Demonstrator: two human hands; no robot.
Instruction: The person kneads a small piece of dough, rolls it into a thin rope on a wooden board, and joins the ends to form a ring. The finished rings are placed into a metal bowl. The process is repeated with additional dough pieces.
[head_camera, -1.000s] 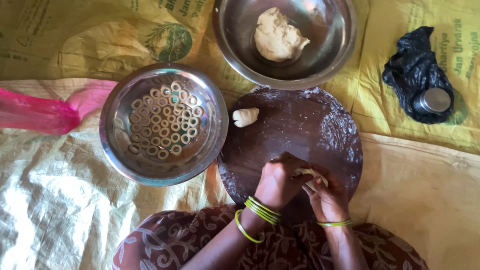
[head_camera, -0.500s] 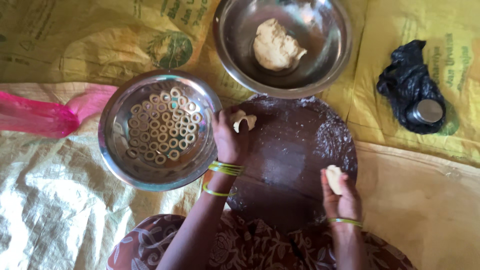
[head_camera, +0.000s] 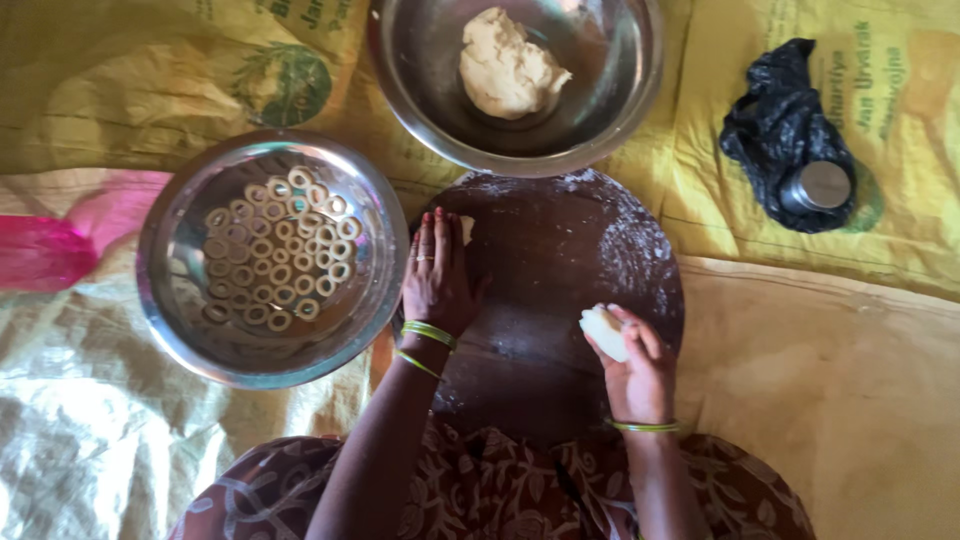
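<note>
A round dark wooden board (head_camera: 560, 260), dusted with flour, lies in front of me. My left hand (head_camera: 436, 270) rests flat on its left part, fingers together, covering a small piece of dough (head_camera: 466, 228) that shows only at its edge. My right hand (head_camera: 636, 360) holds a small lump of white dough (head_camera: 603, 330) at the board's right front. Left of the board stands a steel bowl (head_camera: 180, 320) with several small dough rings (head_camera: 275, 250) in it. Behind the board a larger steel bowl (head_camera: 610, 90) holds a big ball of dough (head_camera: 508, 72).
Yellow printed sacks (head_camera: 120, 70) and a pale woven sheet (head_camera: 90, 420) cover the floor. A pink plastic bag (head_camera: 60, 245) lies at far left. At right back, a black plastic bag (head_camera: 780, 130) holds a small round steel container (head_camera: 820, 186).
Both hands were together at the board's front a second ago. My left hand then reached up to the dough piece at the board's left and now lies flat on it. My right hand lifted a dough lump.
</note>
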